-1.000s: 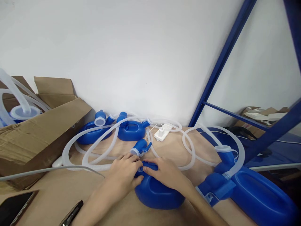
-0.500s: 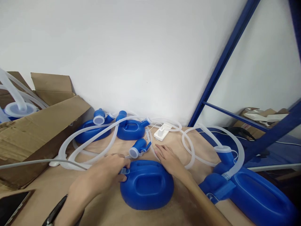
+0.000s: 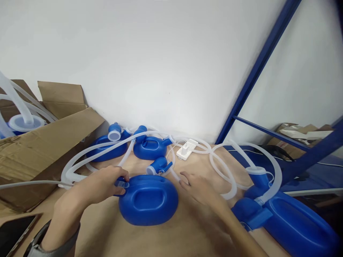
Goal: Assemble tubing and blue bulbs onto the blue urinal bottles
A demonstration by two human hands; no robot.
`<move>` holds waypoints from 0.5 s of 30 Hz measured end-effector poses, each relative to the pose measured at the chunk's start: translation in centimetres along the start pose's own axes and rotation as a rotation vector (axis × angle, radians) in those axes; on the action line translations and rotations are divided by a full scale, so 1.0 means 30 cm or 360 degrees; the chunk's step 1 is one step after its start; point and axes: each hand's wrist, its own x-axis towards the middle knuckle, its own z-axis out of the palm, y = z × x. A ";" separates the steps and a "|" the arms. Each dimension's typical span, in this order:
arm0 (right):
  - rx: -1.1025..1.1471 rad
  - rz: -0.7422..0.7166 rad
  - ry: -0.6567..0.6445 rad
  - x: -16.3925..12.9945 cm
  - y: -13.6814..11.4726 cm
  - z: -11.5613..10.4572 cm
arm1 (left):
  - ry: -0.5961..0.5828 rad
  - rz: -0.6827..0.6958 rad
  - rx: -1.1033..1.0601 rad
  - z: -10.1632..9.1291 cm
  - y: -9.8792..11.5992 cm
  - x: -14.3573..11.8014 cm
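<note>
My left hand [image 3: 107,184] is closed round the neck of a blue plastic urinal bottle [image 3: 149,212], with a clear cap piece between thumb and fingers. The bottle lies on its side, its moulded grip recess facing me. To the right of it, my right hand [image 3: 197,187] is over the tabletop, fingers apart, holding nothing. Just behind the bottle is a loose blue spout piece [image 3: 160,165] with a pale cap. Whether the held bottle touches the table is hard to tell.
Two more blue bottles [image 3: 150,148] with coiled clear hoses [image 3: 77,157] lie near the wall. A white power strip [image 3: 187,149] sits behind my right hand. A large blue bottle [image 3: 297,221] is at right, an open cardboard box [image 3: 53,139] at left, and a phone [image 3: 16,232] at front left.
The bottle has shifted left and slightly away from me with my left hand on its neck. My right hand, earlier against the bottle's right side, is now apart from it.
</note>
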 end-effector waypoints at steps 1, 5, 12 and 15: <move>0.0035 -0.0059 -0.0013 -0.013 0.004 -0.025 | 0.0004 0.0008 -0.0008 0.002 0.002 -0.001; 0.0042 -0.0240 -0.0207 -0.052 0.036 -0.112 | 0.0018 0.0043 -0.0046 0.020 0.006 -0.005; -0.0109 -0.0218 -0.0079 -0.085 0.123 -0.196 | 0.0295 0.0074 0.0313 0.052 0.158 0.016; 0.0036 -0.0184 -0.0005 -0.084 0.136 -0.213 | 0.0423 -0.0110 0.0470 0.089 0.270 0.088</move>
